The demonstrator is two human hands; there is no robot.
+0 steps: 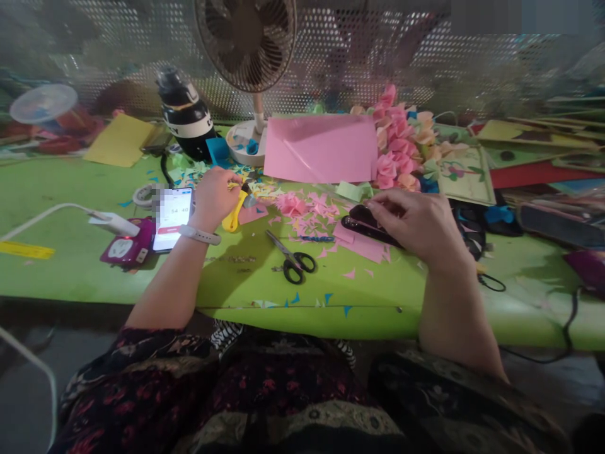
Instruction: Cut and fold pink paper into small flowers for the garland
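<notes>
My left hand (pixel 215 197) is closed around a yellow-handled cutter (pixel 236 211) on the green table (pixel 70 265), just right of a lit phone (pixel 172 217). My right hand (pixel 416 224) rests with curled fingers on a black stapler-like tool (pixel 363 224) that lies over a pink paper piece (pixel 363 244). Black-handled scissors (pixel 292 257) lie shut on the table between my hands. Pink paper scraps (pixel 302 208) are scattered beyond them.
A large pink sheet (pixel 321 148) leans at the back beside a pile of pink paper flowers (pixel 397 148). A desk fan (pixel 248 44), a black bottle (pixel 185 113), yellow paper (pixel 120 139), a power bank (pixel 127 249) with a white cable and coloured sheets (pixel 534 170) surround the work area.
</notes>
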